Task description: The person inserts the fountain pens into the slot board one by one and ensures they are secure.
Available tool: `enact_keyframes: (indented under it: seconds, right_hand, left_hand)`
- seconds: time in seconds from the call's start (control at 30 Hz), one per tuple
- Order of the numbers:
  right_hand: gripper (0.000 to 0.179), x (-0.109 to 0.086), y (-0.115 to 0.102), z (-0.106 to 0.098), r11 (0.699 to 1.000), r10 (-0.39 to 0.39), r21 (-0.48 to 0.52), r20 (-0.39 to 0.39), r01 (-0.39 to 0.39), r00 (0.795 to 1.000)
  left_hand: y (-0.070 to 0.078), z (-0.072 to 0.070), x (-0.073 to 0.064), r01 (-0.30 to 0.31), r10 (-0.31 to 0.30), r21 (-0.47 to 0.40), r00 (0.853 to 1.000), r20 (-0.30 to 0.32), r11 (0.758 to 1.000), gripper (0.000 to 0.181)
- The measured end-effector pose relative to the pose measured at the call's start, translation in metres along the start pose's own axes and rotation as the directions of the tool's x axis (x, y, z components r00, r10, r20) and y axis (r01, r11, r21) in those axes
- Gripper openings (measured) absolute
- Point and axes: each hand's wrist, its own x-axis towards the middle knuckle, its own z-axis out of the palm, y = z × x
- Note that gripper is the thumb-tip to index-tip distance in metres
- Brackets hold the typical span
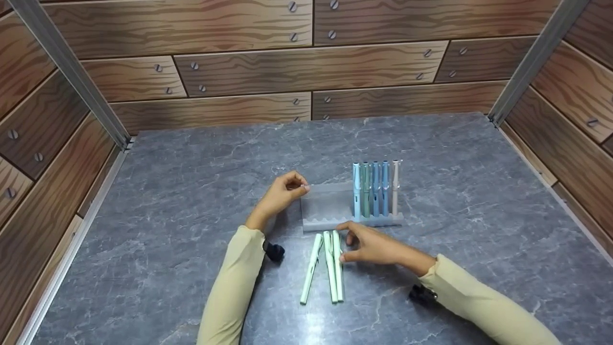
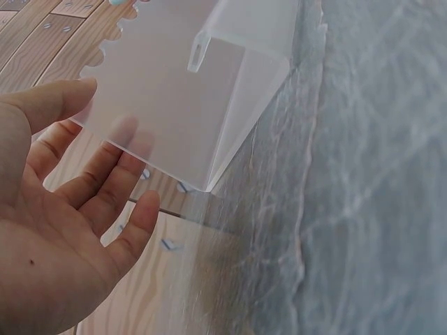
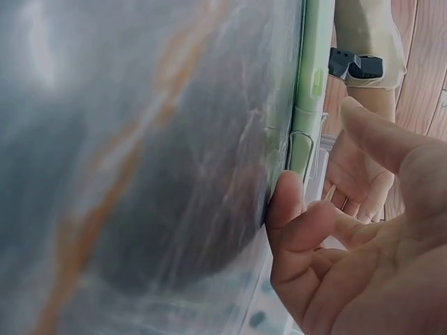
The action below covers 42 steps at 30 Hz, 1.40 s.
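Observation:
A clear plastic pen rack (image 1: pixel 330 203) with a notched front ledge stands on the table. My left hand (image 1: pixel 282 194) pinches its upper left corner; in the left wrist view the thumb is on the near face, with fingers (image 2: pixel 126 150) showing through the sheet from behind. Three light green pens lie in front of the rack: a left pen (image 1: pixel 312 268), a middle pen (image 1: pixel 330 268) and a right pen (image 1: pixel 338 273). My right hand (image 1: pixel 371 245) is beside the right pen, nothing gripped. In the right wrist view, its fingertips (image 3: pixel 285 192) touch down beside the pen's clip, the thumb held apart.
In the rack's right half stand a light blue pen (image 1: pixel 357 191), a dark green pen (image 1: pixel 366 191), two blue pens and a beige pen (image 1: pixel 395 189). Wood-patterned walls (image 1: pixel 239 72) border the grey marbled table (image 1: pixel 191 191) at the back and sides.

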Motion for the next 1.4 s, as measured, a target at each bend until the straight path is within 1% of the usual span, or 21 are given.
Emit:
enact_keyframes:
  seconds: [0.17, 0.2, 0.67, 0.93, 1.13, 1.4]
  right_hand:
    - [0.068, 0.001, 0.000, 0.001, 1.000, 0.003, -0.027, -0.006, -0.003, 1.000]
    - [0.068, 0.001, 0.000, 0.001, 0.999, 0.003, -0.033, -0.007, -0.003, 1.000]
    - [0.067, 0.003, -0.003, 0.002, 0.997, 0.027, -0.067, -0.019, -0.028, 0.999]
    - [0.065, 0.005, -0.006, 0.004, 0.994, 0.063, -0.092, -0.019, -0.065, 0.998]
    - [0.064, 0.006, -0.007, 0.004, 0.990, 0.060, -0.123, -0.023, -0.062, 0.998]
    - [0.063, 0.008, -0.011, 0.003, 0.988, 0.070, -0.134, -0.018, -0.072, 0.997]
  left_hand:
    - [-0.001, 0.001, 0.000, -0.008, 0.008, 0.003, 1.000, -0.012, 1.000, 0.014]
    - [-0.006, 0.001, 0.002, -0.011, 0.011, 0.002, 1.000, -0.017, 1.000, 0.013]
    - [-0.005, 0.001, 0.002, -0.010, 0.011, 0.008, 0.999, -0.030, 1.000, 0.012]
    - [-0.005, 0.001, 0.001, -0.022, 0.022, -0.009, 1.000, -0.021, 1.000, 0.012]
    - [-0.005, 0.000, 0.001, -0.029, 0.029, 0.000, 0.999, -0.021, 1.000, 0.011]
    - [-0.004, 0.000, 0.001, -0.024, 0.024, 0.012, 1.000, -0.019, 1.000, 0.012]
